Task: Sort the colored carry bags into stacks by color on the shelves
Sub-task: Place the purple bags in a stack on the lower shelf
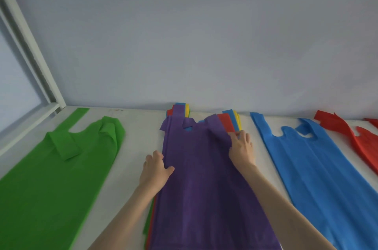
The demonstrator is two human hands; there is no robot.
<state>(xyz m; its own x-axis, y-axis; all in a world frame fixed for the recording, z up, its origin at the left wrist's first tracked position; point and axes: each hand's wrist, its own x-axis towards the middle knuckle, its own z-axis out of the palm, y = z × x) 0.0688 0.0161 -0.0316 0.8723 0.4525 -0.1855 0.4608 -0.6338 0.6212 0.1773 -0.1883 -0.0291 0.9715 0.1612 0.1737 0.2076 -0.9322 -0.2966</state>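
1. Nearest to me, two bare forearms reach forward over a white shelf [135, 127], one on each side of a mixed pile of bags [229, 125] lying in the middle.
2. The top of that pile is a purple bag [200, 184], spread flat with its handles pointing towards the wall.
3. The left hand [155, 170] rests at the purple bag's left edge; the thumb lies on top of the fabric and the fingers curl down over the side, so its grip is on the bag's edge.
4. Thin edges of green and red bags peek out under the purple one along its lower left side.
5. Further up, the right hand [241, 145] pinches the purple bag's right edge just below its right handle, a narrow grip with the fabric between fingers and thumb.
6. To the left, well apart from the pile, a green bag [51, 178] lies flat, with one handle folded back over it.
7. To the right lies a blue bag [319, 168], and beyond it, at the frame's edge, a red bag [360, 141].
8. Behind the purple handles, red, blue and yellow handles of the pile stick out.
9. Farthest back stand the pale wall [204, 35] and a white window frame [30, 49] at the left.
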